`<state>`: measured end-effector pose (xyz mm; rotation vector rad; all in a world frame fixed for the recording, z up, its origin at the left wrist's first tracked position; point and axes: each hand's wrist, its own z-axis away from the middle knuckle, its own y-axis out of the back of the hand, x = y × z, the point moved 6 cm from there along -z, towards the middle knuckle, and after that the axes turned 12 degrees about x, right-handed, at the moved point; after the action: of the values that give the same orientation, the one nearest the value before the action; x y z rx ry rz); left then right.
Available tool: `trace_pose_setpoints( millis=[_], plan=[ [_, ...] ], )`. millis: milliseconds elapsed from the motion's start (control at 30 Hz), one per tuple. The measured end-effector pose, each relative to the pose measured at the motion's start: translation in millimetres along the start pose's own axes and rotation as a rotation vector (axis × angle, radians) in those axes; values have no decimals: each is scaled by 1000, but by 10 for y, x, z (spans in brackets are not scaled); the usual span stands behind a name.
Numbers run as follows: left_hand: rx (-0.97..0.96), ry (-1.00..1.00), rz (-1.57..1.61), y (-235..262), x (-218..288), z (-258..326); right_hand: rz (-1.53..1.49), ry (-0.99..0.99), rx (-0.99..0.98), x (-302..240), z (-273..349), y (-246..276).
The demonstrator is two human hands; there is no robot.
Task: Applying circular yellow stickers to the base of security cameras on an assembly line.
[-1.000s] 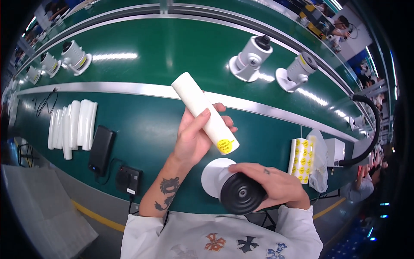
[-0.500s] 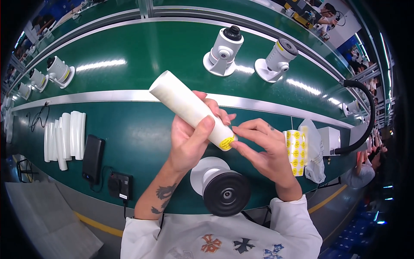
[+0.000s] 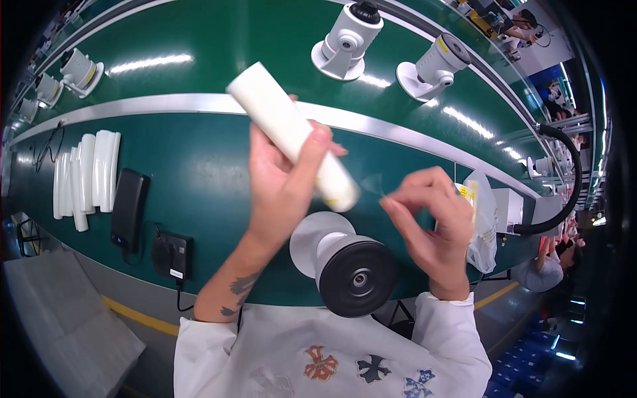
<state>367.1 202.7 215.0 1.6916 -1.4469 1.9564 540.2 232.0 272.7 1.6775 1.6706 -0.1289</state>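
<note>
My left hand (image 3: 282, 169) is closed around a long white tube (image 3: 275, 119), tilted with its far end up to the left. A yellow sticker (image 3: 332, 201) shows, blurred, near the tube's lower end. To the right, my right hand (image 3: 431, 212) pinches thumb and forefinger on a small clear piece of film (image 3: 373, 184), apart from the tube. Below the tube stands a white device on a round base, its black round end (image 3: 358, 278) facing me.
Several white tubes (image 3: 85, 172) lie at left beside a black power bank (image 3: 130, 207) and a black box (image 3: 172, 255). White camera-like devices (image 3: 348, 43) stand on the far belt. A sheet of yellow stickers (image 3: 464, 192), a plastic bag (image 3: 488, 232) and a black hose (image 3: 576, 172) are at right.
My right hand has moved right, away from the tube's lower end, with the clear film between its fingers. The tube in my left hand now shows less of its sticker.
</note>
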Motion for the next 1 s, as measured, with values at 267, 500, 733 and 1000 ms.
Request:
trace_pose_setpoints(
  millis=[267,500,733,1000],
  plan=[
    [-79,-332,-1466,738,-22,138,-443,-535,-563,-236,216,64],
    [-4,-561,-1453,791,74,238,-295,-481,-596,-253,297,-72],
    [-225,-644,-849,547,441,573,-160,-366,-483,-279,292,-87],
    [-372,-659,-601,421,574,814,-150,-366,-475,-281,290,-134]
  ],
)
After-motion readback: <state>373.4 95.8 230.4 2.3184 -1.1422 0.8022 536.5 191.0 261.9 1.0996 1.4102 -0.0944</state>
